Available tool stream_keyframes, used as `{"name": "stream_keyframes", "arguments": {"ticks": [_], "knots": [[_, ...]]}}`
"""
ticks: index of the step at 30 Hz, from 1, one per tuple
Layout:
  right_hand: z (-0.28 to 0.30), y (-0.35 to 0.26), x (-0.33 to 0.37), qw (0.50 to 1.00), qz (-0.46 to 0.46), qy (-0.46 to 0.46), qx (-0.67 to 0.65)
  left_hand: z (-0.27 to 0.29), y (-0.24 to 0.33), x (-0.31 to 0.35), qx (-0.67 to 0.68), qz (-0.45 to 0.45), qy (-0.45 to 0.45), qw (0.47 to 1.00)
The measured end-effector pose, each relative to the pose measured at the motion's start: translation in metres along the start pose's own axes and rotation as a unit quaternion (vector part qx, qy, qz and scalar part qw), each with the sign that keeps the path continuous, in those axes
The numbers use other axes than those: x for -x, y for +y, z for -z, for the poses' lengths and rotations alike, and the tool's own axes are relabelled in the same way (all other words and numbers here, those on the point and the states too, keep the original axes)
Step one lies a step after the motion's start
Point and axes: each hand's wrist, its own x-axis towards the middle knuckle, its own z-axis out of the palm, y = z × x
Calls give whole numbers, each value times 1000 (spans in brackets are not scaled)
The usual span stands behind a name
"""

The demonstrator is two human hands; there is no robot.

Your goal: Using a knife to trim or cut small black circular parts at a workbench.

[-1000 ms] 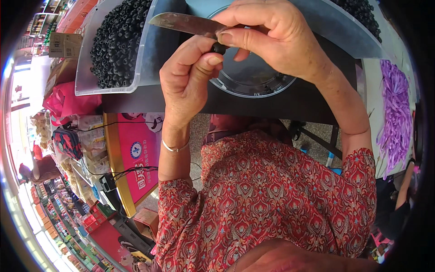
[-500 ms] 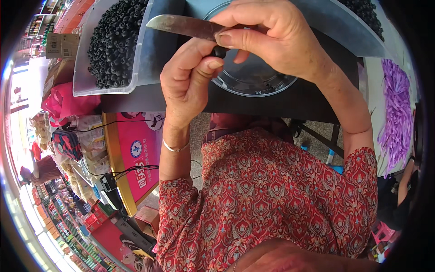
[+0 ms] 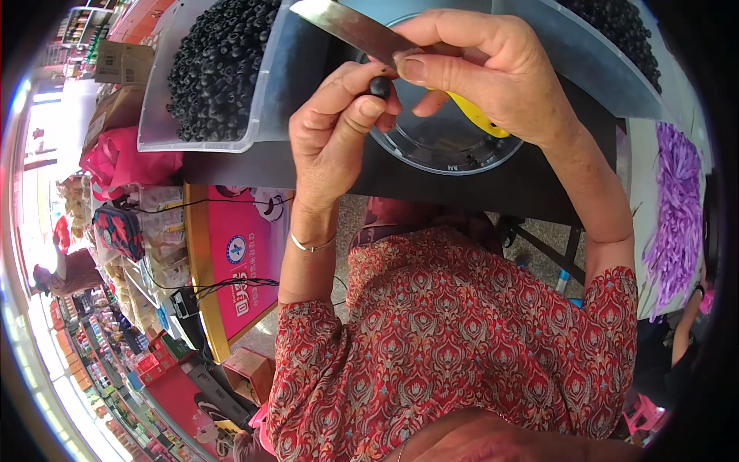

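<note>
Between its thumb and forefinger, my left hand [image 3: 327, 127] pinches a small black rounded piece [image 3: 379, 87], perhaps rubber or plastic. My right hand [image 3: 489, 73] grips a knife [image 3: 350, 29]; the blade points to the far left and the yellow handle shows under the palm. Its thumb lies along the base of the blade, just beyond the black piece. Whether the edge touches the piece I cannot tell. Below both hands is a round clear tub [image 3: 454, 169] with a few dark bits inside. To the left, a translucent bin [image 3: 240, 145] holds many similar black pieces.
Another translucent bin [image 3: 596, 58] with black pieces stands at the far right on the dark table [image 3: 531, 189]. Purple strips [image 3: 677, 223] lie on a pale surface to the right. A pink bag [image 3: 127, 158], cartons, cables [image 3: 231, 285] and shelves are on the left.
The knife has tilted, its tip going up and right, and its yellow handle now shows. The black piece is more exposed in my left fingers. Both hands appear slightly further right.
</note>
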Motion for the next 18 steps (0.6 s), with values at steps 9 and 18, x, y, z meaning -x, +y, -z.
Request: {"name": "stream_keyframes", "arguments": {"ticks": [9,18], "knots": [[-8,-6,3,996,-75,47,-6,-8,13,-4,-74,41,31,996],[-2,-6,8,999,5,5,45,-10,28,-6,-178,2,21,984]]}}
